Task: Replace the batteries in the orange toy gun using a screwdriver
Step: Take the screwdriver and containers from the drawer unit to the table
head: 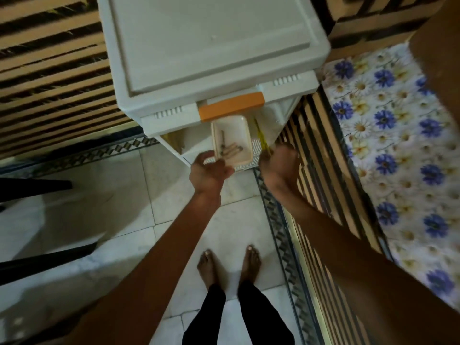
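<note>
I stand in front of a white plastic drawer cabinet (214, 46); a lower drawer (246, 165) is pulled out under an orange handle (231, 105). My left hand (209, 170) grips the near edge of a small cream tray (242, 130) over the open drawer. Several small dark cylinders, probably batteries (230, 151), lie in the tray. My right hand (280, 163) holds a thin yellow tool, likely a screwdriver (261, 136), beside the drawer's right side. No orange toy gun is in view. The picture is motion-blurred.
A bed with a blue-flowered sheet (388, 145) runs along the right, with a striped wooden side (321, 195). Striped panels (49, 83) stand at the left. Dark chair legs (37, 188) reach in from the left over the tiled floor (124, 195). My bare feet (229, 265) stand below.
</note>
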Action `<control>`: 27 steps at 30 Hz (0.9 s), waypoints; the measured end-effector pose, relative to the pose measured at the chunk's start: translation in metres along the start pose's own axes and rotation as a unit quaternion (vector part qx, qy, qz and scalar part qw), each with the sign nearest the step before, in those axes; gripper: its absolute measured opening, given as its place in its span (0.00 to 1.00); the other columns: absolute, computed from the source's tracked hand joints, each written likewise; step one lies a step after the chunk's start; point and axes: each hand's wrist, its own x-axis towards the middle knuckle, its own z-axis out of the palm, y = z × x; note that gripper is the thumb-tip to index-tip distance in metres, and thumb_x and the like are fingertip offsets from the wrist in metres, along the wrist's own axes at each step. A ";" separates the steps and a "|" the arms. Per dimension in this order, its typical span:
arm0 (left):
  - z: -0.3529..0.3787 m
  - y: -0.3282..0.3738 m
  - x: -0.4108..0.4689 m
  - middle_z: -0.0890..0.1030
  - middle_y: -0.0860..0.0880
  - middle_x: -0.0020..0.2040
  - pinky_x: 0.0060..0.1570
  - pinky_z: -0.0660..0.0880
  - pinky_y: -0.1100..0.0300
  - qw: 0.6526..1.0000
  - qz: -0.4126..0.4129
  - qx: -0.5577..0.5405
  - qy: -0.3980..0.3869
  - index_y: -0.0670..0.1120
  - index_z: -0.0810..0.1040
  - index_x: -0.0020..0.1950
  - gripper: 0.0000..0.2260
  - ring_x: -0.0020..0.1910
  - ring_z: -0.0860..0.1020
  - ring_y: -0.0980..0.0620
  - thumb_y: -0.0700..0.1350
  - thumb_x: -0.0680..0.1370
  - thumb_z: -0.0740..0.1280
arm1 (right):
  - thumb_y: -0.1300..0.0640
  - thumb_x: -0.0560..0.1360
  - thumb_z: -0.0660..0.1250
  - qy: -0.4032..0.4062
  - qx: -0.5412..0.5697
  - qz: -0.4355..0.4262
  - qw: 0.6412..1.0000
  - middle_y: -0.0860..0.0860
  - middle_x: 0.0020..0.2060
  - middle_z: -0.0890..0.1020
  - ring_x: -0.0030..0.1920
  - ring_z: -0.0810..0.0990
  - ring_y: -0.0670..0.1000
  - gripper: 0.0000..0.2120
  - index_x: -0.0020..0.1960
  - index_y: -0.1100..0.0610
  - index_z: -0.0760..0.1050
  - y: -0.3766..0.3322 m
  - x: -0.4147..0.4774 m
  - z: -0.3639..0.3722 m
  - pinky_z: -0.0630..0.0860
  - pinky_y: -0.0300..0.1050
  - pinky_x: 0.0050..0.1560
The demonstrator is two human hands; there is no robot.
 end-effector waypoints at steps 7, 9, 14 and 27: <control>-0.054 0.012 -0.122 0.82 0.35 0.43 0.48 0.83 0.46 0.995 -0.046 0.083 -0.029 0.39 0.78 0.55 0.09 0.32 0.82 0.49 0.31 0.77 0.68 | 0.50 0.75 0.68 -0.038 0.047 0.040 0.997 0.50 0.41 0.84 0.40 0.82 0.47 0.09 0.47 0.55 0.82 -0.002 -0.109 -0.103 0.78 0.41 0.44; -0.064 0.031 -0.150 0.82 0.33 0.46 0.50 0.82 0.44 0.994 -0.052 0.085 -0.034 0.39 0.78 0.56 0.10 0.37 0.83 0.46 0.30 0.76 0.68 | 0.52 0.75 0.69 -0.046 0.077 0.035 0.995 0.49 0.40 0.84 0.39 0.82 0.46 0.07 0.47 0.55 0.83 -0.017 -0.124 -0.139 0.78 0.40 0.44; -0.076 0.098 -0.194 0.81 0.36 0.45 0.46 0.83 0.51 0.997 -0.015 0.043 -0.059 0.40 0.78 0.57 0.12 0.44 0.83 0.41 0.29 0.75 0.69 | 0.54 0.75 0.69 -0.021 0.120 0.011 0.993 0.47 0.38 0.85 0.37 0.80 0.43 0.07 0.45 0.55 0.84 -0.068 -0.129 -0.204 0.72 0.32 0.38; -0.030 0.228 -0.093 0.81 0.36 0.46 0.40 0.83 0.57 0.997 0.046 -0.005 -0.065 0.38 0.74 0.55 0.08 0.41 0.82 0.43 0.31 0.78 0.67 | 0.50 0.74 0.67 0.034 0.068 0.004 0.997 0.50 0.41 0.86 0.42 0.83 0.51 0.11 0.47 0.55 0.84 -0.164 0.016 -0.193 0.74 0.40 0.39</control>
